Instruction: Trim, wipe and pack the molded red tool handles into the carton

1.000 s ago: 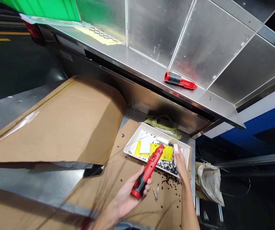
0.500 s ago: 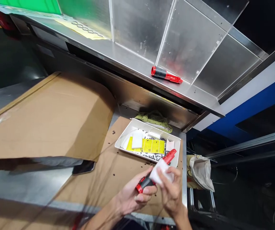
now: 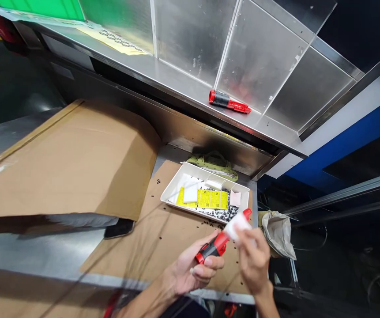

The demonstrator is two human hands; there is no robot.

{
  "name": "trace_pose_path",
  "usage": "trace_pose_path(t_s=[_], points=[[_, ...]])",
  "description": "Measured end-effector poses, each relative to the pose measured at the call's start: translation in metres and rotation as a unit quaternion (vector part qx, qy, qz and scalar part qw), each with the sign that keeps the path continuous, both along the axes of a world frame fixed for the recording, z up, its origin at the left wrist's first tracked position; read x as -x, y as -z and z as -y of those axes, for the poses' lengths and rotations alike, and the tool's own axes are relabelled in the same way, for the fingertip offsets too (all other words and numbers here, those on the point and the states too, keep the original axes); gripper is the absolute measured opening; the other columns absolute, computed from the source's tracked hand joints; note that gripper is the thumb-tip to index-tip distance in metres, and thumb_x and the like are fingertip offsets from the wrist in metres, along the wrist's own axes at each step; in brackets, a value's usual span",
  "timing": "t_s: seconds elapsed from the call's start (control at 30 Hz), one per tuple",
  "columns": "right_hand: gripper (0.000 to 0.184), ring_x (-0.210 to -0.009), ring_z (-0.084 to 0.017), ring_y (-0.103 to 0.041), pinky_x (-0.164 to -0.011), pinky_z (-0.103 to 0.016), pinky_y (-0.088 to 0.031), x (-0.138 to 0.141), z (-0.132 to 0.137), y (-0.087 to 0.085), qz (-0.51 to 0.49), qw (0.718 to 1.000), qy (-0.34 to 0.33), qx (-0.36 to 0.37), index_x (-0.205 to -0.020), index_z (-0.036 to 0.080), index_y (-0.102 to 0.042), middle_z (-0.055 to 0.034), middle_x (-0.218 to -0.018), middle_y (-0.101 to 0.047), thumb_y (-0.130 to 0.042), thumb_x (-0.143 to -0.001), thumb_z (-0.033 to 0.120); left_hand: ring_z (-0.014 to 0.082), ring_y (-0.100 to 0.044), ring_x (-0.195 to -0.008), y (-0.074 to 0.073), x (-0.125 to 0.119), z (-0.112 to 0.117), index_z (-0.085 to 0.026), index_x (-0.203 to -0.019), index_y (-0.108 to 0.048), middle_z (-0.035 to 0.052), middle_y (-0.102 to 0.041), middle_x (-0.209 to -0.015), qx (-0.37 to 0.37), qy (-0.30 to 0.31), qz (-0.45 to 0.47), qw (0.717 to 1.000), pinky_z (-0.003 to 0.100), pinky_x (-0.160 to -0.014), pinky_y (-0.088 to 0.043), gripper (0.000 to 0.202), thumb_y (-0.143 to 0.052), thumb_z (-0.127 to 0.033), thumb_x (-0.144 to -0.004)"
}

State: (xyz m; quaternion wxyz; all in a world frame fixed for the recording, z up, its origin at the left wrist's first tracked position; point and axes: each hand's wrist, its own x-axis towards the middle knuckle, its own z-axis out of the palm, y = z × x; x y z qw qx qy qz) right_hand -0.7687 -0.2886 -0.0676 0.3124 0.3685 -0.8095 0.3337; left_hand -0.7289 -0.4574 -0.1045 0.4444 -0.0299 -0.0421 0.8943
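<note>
My left hand (image 3: 198,264) is wrapped round the black grip of a red-and-black plastic tool body (image 3: 221,244), which points up and to the right. In my right hand (image 3: 255,256) a white wiping pad (image 3: 238,225) is pinched against the red upper part of that body. Only the red tip shows beyond the pad, which is blurred. Just past my hands sits a white tray (image 3: 166,194) with many small black pieces, a yellow label sheet (image 3: 212,199), a white pad (image 3: 190,194) and a pinkish pad (image 3: 235,198).
A similar red-and-black tool body (image 3: 229,102) lies on the metal shelf (image 3: 173,73). A large cardboard box (image 3: 77,163) stands at left, beside a dark flat object (image 3: 119,229). Small black pieces are scattered on the cardboard sheet (image 3: 137,256). A paper bag (image 3: 278,232) hangs at right.
My right hand and the white pad have slid up and right along the tool body toward its tip. More of its red middle now shows. My left hand has shifted slightly right.
</note>
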Motion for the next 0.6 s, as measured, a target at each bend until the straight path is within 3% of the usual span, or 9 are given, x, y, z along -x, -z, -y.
trace_pose_path(t_s=[0.07,0.17,0.23,0.33,0.4,0.53,0.6], points=[[0.043,-0.069,-0.016,-0.059,-0.054,-0.025,-0.05,-0.002,0.0,0.0,0.004,0.999,0.031,0.008,-0.126,0.025,-0.064,-0.0036,-0.081,-0.059,-0.051,-0.09,0.006,-0.0002,-0.021,-0.027,-0.003,0.0,-0.003,-0.011,-0.071,-0.056,-0.0047,-0.042,-0.046,0.03,-0.01,-0.005,0.999,0.009,-0.027,-0.008,0.044,-0.047,-0.046,-0.097],[0.044,-0.068,-0.015,-0.059,-0.053,-0.026,-0.051,-0.003,0.001,-0.001,0.012,1.0,-0.021,-0.006,-0.127,0.026,-0.064,-0.0031,-0.079,-0.06,-0.053,-0.089,0.006,0.0008,-0.017,-0.026,-0.011,-0.001,-0.008,-0.013,-0.072,-0.057,-0.0055,-0.039,-0.042,0.112,-0.051,0.018,0.992,0.011,-0.028,-0.004,0.054,-0.03,-0.05,-0.101],[0.04,-0.067,-0.015,-0.06,-0.054,-0.025,-0.051,-0.003,0.002,-0.002,0.017,1.0,-0.008,0.008,-0.121,0.025,-0.068,-0.003,-0.079,-0.061,-0.054,-0.089,0.006,0.0015,-0.018,-0.025,-0.018,-0.002,-0.011,-0.015,-0.074,-0.058,-0.0048,-0.04,-0.041,0.157,-0.071,0.037,0.984,0.012,-0.028,-0.004,0.06,-0.019,-0.051,-0.102],[0.036,-0.064,-0.015,-0.059,-0.052,-0.025,-0.051,-0.004,0.003,-0.005,0.014,0.999,0.01,0.037,-0.117,0.024,-0.069,-0.0031,-0.076,-0.06,-0.053,-0.09,0.007,0.0011,-0.022,-0.024,-0.026,-0.004,-0.015,-0.015,-0.073,-0.058,-0.0034,-0.041,-0.04,0.177,-0.086,0.046,0.979,0.01,-0.028,-0.006,0.066,-0.009,-0.05,-0.102],[0.035,-0.062,-0.014,-0.059,-0.051,-0.024,-0.05,-0.004,0.004,-0.008,0.019,0.999,-0.021,0.031,-0.116,0.025,-0.07,-0.0022,-0.074,-0.06,-0.053,-0.09,0.009,0.0003,-0.023,-0.025,-0.028,-0.004,-0.016,-0.014,-0.07,-0.057,-0.0031,-0.041,-0.04,0.18,-0.09,0.048,0.978,0.009,-0.028,-0.006,0.067,-0.01,-0.049,-0.102],[0.029,-0.065,-0.014,-0.062,-0.054,-0.024,-0.052,-0.006,0.005,-0.015,0.041,0.998,0.024,0.037,-0.109,0.024,-0.073,-0.0027,-0.076,-0.063,-0.056,-0.09,0.01,0.0011,-0.024,-0.025,-0.025,-0.005,-0.018,-0.014,-0.075,-0.059,-0.0035,-0.043,-0.041,0.181,-0.088,0.046,0.978,0.011,-0.028,-0.007,0.055,-0.024,-0.047,-0.103],[0.029,-0.063,-0.014,-0.061,-0.053,-0.024,-0.051,-0.008,0.007,-0.019,0.056,0.998,-0.006,0.026,-0.111,0.024,-0.072,-0.0026,-0.075,-0.064,-0.056,-0.091,0.012,-0.0001,-0.023,-0.026,-0.023,-0.005,-0.019,-0.013,-0.072,-0.058,-0.0041,-0.043,-0.041,0.186,-0.102,0.046,0.976,0.01,-0.029,-0.008,0.05,-0.035,-0.047,-0.101]])
